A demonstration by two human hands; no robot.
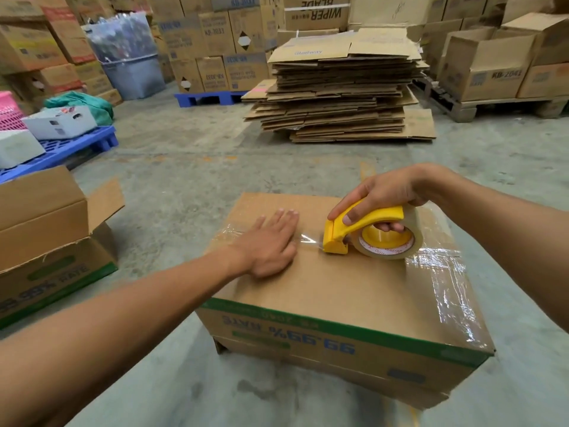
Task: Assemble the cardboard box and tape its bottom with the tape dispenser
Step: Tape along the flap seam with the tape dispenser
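Tape dispenser gripped in right hand

The box under the hands reads "99.99% RATE", printed upside down on its near side. Left of it, an open box shows "RATE". Behind it, a carton reads "WIPER BLADE" inverted; a right carton reads "KB-2041".

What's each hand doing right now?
Left hand: open, pressing flat on the cardboard box.
Right hand: gripping the yellow tape dispenser.
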